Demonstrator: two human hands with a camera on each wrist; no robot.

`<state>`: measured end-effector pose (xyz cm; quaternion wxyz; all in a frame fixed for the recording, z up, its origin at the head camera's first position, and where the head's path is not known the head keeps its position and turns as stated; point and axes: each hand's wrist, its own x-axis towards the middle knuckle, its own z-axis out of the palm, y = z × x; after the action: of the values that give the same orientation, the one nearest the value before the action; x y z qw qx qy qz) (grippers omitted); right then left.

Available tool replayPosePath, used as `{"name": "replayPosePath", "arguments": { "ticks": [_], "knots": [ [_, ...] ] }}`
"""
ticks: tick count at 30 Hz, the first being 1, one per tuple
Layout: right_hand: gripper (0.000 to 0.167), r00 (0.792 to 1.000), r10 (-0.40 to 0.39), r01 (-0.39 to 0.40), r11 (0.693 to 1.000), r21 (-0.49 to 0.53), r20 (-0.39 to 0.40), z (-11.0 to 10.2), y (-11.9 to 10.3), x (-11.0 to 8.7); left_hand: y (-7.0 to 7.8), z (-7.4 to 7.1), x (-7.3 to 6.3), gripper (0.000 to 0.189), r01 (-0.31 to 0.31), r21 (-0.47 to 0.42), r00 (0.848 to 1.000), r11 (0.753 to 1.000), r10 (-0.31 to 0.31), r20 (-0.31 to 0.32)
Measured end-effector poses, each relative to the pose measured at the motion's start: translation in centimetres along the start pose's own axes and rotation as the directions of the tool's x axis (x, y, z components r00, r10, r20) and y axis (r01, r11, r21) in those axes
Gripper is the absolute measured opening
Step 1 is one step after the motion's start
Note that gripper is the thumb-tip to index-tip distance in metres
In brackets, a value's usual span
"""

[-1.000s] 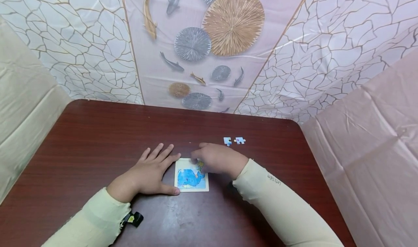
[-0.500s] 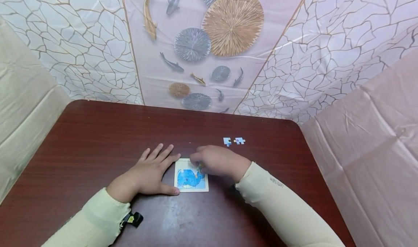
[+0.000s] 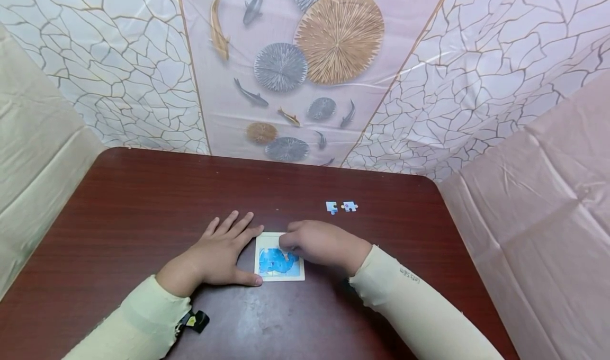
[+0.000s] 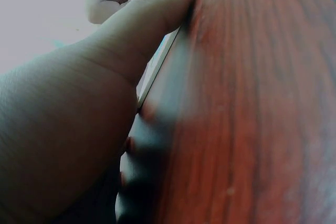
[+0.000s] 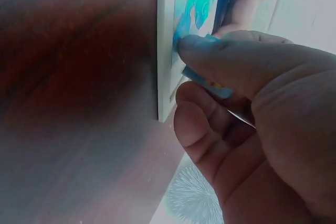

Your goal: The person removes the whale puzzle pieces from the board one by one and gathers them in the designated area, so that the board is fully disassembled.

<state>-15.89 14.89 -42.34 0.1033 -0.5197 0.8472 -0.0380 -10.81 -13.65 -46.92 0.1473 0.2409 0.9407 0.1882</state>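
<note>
A small square puzzle board (image 3: 279, 277) with a pale frame and a blue whale picture lies flat on the table. My left hand (image 3: 212, 254) rests to its left with fingers spread, thumb and index tip touching the frame's left corners. Over the board's upper right, my right hand (image 3: 326, 243) pinches a puzzle piece (image 5: 223, 92) between thumb and fingers. That piece is blue with a bit of yellow, tilted against the board in the right wrist view; the hand hides it in the head view. In the left wrist view, the left thumb (image 4: 157, 11) lies along the frame edge.
Two loose puzzle pieces, one (image 3: 331, 207) left of the other (image 3: 350, 206), lie beyond the right hand. The dark red wooden table (image 3: 157, 201) is bordered by patterned cloth (image 3: 281, 111) at the back and plain cloth at the sides.
My right hand has moved slightly down and nearer over the board, and the yellow-marked piece has gone out of sight beneath it. The left hand has stayed put.
</note>
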Motion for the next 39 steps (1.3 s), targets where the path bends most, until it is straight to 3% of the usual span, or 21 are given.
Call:
{"name": "replayPosePath", "arguments": {
  "ticks": [5,9,13,18,21,27,34,39],
  "knots": [
    [0.019,1.0,-0.011,0.011,1.0,0.014,0.007,0.4,-0.2,0.0,0.0,0.0,-0.1,0.119,0.007,0.0,1.0,1.0,-0.007,0.004],
    [0.024,1.0,0.015,-0.016,0.995,0.103,0.01,0.5,-0.1,-0.4,0.1,0.0,-0.1,0.119,0.005,-0.003,1.0,1.0,-0.005,0.004],
    [0.031,0.998,0.046,-0.039,0.982,0.187,-0.031,0.6,0.3,-0.8,0.2,0.1,-0.1,0.119,0.004,-0.005,1.0,1.0,-0.004,0.007],
    [0.043,0.994,0.087,-0.068,0.973,0.222,-0.074,0.5,0.8,-1.3,0.1,0.2,-0.1,0.12,0.009,-0.005,1.0,1.0,-0.009,0.011],
    [0.041,0.988,0.123,-0.097,0.961,0.257,-0.089,0.5,1.1,-1.5,0.0,0.3,-0.1,0.12,0.006,-0.003,1.0,1.0,-0.006,0.002],
    [0.018,0.957,0.238,-0.174,0.93,0.324,-0.166,0.5,1.8,-2.0,-0.1,0.5,-0.1,0.12,0.002,0.003,1.0,1.0,-0.002,-0.011],
    [0.008,0.921,0.294,-0.208,0.927,0.313,-0.257,0.2,3.5,-3.3,-0.2,0.5,0.0,0.12,0.0,0.005,1.0,1.0,0.0,-0.009],
    [0.005,0.882,0.333,-0.221,0.917,0.333,-0.333,-0.3,5.2,-4.5,-0.1,0.3,0.0,0.12,-0.001,0.001,1.0,1.0,0.001,-0.009]
  ]
}}
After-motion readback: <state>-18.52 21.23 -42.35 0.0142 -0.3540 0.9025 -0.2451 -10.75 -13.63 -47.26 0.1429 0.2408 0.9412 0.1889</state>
